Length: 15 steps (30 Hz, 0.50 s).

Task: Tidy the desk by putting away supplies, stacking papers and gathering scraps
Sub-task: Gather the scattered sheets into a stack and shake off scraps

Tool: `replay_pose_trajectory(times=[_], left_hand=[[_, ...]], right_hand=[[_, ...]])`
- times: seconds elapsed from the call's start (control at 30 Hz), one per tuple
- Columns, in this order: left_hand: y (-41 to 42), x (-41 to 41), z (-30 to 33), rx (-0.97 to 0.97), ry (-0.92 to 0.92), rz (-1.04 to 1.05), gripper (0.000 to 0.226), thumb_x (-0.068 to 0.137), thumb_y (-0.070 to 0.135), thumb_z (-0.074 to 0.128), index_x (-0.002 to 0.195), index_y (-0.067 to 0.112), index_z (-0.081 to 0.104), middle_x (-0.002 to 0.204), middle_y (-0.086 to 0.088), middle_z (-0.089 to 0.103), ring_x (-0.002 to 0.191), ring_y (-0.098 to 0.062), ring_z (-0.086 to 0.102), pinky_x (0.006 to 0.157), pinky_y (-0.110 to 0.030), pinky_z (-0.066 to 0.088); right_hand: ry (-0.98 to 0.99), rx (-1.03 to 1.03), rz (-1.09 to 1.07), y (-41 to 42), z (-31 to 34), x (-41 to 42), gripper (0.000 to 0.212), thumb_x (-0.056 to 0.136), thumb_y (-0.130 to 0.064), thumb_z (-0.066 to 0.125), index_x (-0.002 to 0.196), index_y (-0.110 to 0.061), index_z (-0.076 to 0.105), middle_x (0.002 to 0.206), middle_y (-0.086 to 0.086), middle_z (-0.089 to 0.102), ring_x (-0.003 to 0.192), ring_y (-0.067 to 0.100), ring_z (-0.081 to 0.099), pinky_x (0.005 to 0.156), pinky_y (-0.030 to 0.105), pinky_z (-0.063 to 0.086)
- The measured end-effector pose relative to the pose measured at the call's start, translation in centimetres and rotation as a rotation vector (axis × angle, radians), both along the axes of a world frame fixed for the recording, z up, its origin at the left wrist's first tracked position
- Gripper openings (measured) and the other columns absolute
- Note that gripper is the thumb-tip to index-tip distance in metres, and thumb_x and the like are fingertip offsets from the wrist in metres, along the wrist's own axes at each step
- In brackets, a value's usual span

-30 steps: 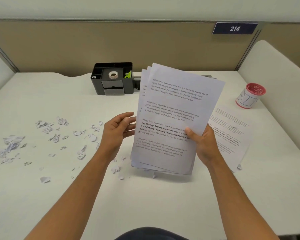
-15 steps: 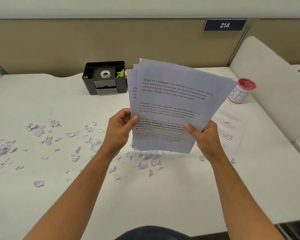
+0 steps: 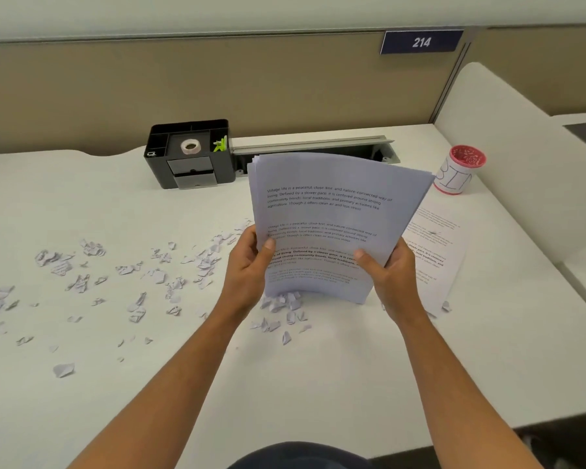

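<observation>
A stack of printed papers (image 3: 332, 211) stands nearly upright over the middle of the white desk (image 3: 115, 204), its bottom edge down at the desk among scraps. My left hand (image 3: 251, 269) grips its left edge, thumb on the front sheet. My right hand (image 3: 393, 275) grips the lower right edge the same way. One more printed sheet (image 3: 437, 245) lies flat on the desk to the right, partly behind the stack. Torn paper scraps (image 3: 156, 275) are scattered over the left half of the desk and under the stack.
A black desk organizer (image 3: 190, 154) with a tape roll (image 3: 190, 146) and green clips stands at the back. A white cup with a red rim (image 3: 460, 170), marked BIN, stands at the back right. A grey cable tray (image 3: 312, 143) runs along the partition wall.
The fanned sheets have been squared into one even stack. My left hand has closed on the left edge, and the stack has come down onto the desk.
</observation>
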<state>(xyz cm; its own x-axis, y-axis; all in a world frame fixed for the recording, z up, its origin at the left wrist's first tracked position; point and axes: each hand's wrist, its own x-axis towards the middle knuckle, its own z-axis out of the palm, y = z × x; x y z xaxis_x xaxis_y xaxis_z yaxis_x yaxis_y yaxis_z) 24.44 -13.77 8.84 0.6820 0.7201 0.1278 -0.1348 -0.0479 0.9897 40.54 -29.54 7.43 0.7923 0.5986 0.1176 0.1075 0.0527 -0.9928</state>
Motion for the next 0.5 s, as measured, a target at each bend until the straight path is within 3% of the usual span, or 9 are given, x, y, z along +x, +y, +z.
replay_pose_trajectory(times=[0.27, 0.5], left_hand=[[1.4, -0.8, -1.0, -0.015, 0.04, 0.192, 0.021, 0.087, 0.006, 0.068, 0.107, 0.012, 0.072, 0.097, 0.007, 0.076, 0.096, -0.014, 0.071, 0.088, -0.027, 0.056], [1.8, -1.0, -1.0, -0.054, 0.015, 0.259, 0.011, 0.078, 0.004, 0.077, 0.087, 0.01, 0.075, 0.087, -0.005, 0.076, 0.087, -0.023, 0.072, 0.087, -0.043, 0.058]], right_hand=[[-0.012, 0.028, 0.017, -0.1, -0.3, 0.2, 0.039, 0.089, -0.006, 0.067, 0.112, -0.036, 0.059, 0.118, -0.001, 0.068, 0.111, 0.02, 0.063, 0.091, 0.042, 0.055], [0.013, 0.026, -0.002, -0.1, -0.4, 0.2, 0.037, 0.089, -0.003, 0.066, 0.111, -0.032, 0.06, 0.115, -0.002, 0.069, 0.108, 0.018, 0.065, 0.091, 0.038, 0.056]])
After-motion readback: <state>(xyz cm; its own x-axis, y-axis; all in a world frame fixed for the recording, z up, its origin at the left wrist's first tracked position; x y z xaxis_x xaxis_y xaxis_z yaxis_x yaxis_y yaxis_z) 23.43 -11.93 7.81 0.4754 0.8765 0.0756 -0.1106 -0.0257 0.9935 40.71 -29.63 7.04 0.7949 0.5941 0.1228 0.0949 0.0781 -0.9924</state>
